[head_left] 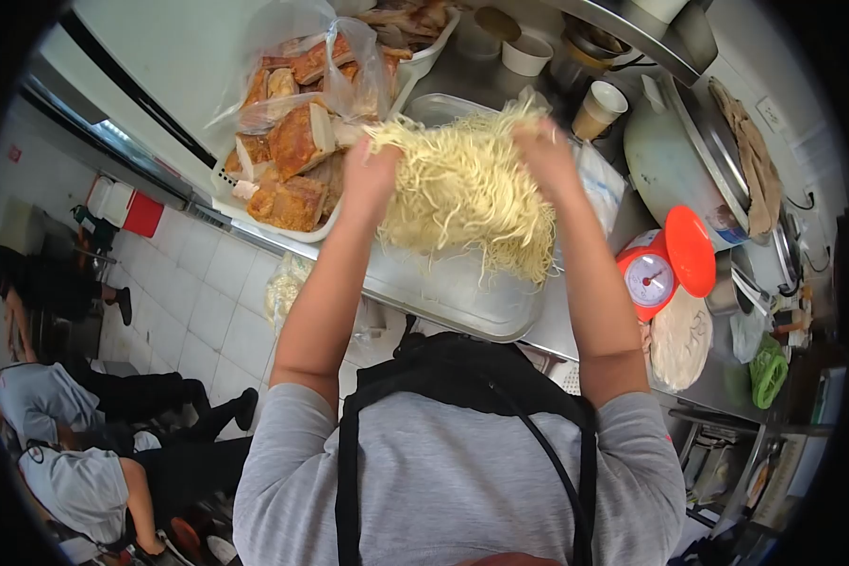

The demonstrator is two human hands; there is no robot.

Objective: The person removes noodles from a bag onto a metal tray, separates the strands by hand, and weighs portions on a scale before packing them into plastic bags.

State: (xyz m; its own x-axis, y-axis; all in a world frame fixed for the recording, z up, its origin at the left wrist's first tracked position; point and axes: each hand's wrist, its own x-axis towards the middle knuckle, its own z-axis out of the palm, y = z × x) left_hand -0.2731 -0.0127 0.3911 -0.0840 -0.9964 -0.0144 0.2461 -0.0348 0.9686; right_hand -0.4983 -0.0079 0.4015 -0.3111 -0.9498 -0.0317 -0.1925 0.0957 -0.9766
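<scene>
A large tangle of pale yellow noodles [472, 189] hangs between my two hands, over a shallow metal tray [448, 302]. My left hand [370, 174] is closed on the left side of the bundle, its fingers partly covered by strands. On the opposite side my right hand [545, 160] grips the noodles near the top. Loose strands dangle from the lower edge of the bundle above the tray's bottom. Left of my left hand stands a white basket [278, 238] with chunks of browned roast meat [302, 140] and a clear plastic bag [349, 75].
A red kitchen scale [649, 278] and a round wrapped packet [682, 341] lie right of the tray. Behind are a paper cup [601, 106], bowls [526, 55] and a big pot [674, 156]. Several people, one in a grey shirt [75, 491], are at the left.
</scene>
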